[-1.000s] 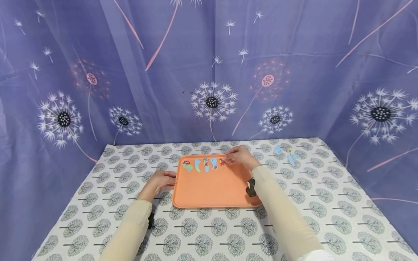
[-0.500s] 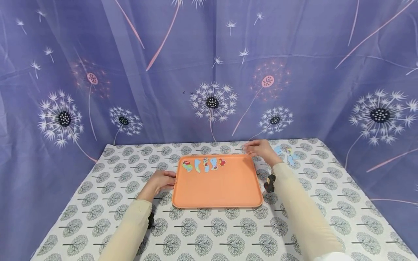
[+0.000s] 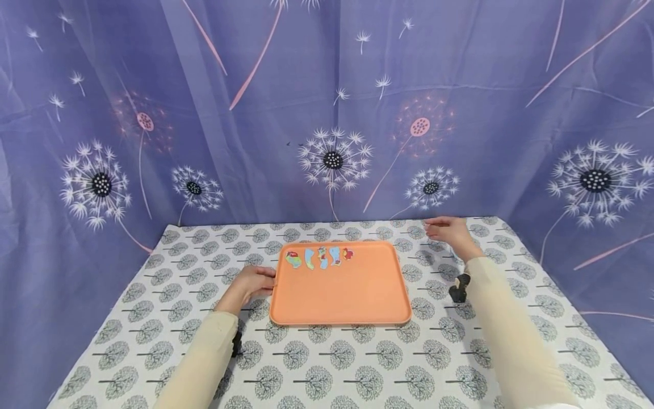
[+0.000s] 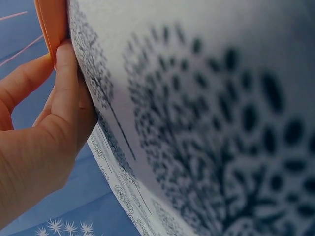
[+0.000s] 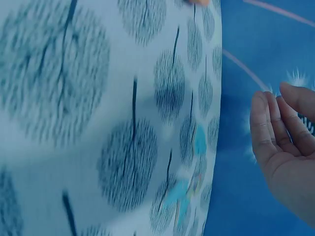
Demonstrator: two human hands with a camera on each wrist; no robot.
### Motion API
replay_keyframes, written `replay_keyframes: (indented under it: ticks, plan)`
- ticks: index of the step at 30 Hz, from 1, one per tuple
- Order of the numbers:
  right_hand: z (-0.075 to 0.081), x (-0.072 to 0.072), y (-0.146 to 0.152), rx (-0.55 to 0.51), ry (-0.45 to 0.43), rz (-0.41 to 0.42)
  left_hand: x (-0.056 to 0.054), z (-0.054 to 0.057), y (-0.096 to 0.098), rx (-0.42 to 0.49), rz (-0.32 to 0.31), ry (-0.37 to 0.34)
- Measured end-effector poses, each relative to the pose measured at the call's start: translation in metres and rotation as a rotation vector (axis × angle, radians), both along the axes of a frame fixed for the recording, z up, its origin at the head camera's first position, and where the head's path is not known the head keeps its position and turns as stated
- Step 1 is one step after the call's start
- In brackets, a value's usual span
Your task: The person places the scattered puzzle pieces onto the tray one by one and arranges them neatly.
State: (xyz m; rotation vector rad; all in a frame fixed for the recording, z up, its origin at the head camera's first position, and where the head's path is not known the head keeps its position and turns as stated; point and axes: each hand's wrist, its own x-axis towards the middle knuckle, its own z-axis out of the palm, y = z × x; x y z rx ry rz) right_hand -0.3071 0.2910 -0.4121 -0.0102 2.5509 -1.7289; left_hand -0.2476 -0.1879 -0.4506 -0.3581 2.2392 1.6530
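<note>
An orange tray [image 3: 341, 292] lies on the table, with several small colourful cut-out pieces [image 3: 323, 259] in a row along its far left side. My left hand [image 3: 251, 284] holds the tray's left edge. In the left wrist view, the thumb and fingers of that hand [image 4: 47, 123] pinch the tray rim [image 4: 51, 22]. Off to the right of the tray, my right hand [image 3: 452, 234] hovers with nothing in it, its fingers relaxed. Loose blue pieces [image 5: 178, 194] lie on the cloth below it in the right wrist view; in the head view the hand and sleeve hide them.
A white cloth with grey tree prints [image 3: 317, 380] covers the table. Behind and at both sides hangs a purple curtain [image 3: 255, 170] with dandelion prints. Dark wrist straps [image 3: 459, 288] sit on the sleeves.
My right hand has left the red piece at the row's right end and moved right, away from the tray, to above the loose pieces. The left hand has stayed on the tray's edge.
</note>
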Motion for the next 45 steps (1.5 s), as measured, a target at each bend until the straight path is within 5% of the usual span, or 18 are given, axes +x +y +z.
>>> replay_keyframes:
  ticks: [6, 16, 21, 30, 45]
  plan:
    - [-0.009, 0.011, 0.036, 0.006, 0.033, -0.039, 0.0, -0.001, 0.001, -0.012, 0.003, -0.002]
    - [-0.031, 0.026, 0.069, 0.092, -0.066, -0.096, 0.0, -0.001, 0.0, -0.016, 0.006, 0.007]
    - [-0.042, 0.03, 0.075, 0.053, -0.079, -0.115, 0.0, -0.002, -0.001, -0.008, 0.003, 0.004]
    - [-0.05, 0.03, 0.076, 0.181, -0.034, -0.028, -0.004, -0.006, -0.002, -0.011, 0.005, 0.011]
    - [-0.048, 0.024, 0.075, 0.249, -0.096, 0.011, -0.003, -0.004, -0.001, 0.012, -0.003, 0.011]
